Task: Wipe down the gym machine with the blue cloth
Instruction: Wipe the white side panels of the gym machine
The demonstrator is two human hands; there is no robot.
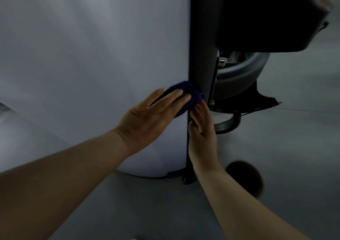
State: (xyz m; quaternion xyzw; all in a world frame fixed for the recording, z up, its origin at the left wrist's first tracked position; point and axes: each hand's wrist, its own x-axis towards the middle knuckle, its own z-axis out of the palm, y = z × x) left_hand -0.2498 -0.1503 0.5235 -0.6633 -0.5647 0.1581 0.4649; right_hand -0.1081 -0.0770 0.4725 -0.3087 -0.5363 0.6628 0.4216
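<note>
Blue cloth (185, 94) lies bunched against the gym machine's (92, 65) grey panel at its dark right edge, pressed flat by the left hand's (152, 118) straight fingers; the right hand (201, 127) pinches its lower corner.

dim, cool light; soft motion blur throughout; wide-angle bending at edges; machine parts near-black.

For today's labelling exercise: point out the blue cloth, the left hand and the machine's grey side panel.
blue cloth (185, 89): head view, its bunched top fold.
left hand (149, 118): head view, back of the hand.
grey side panel (88, 55): head view, bare middle.
</note>
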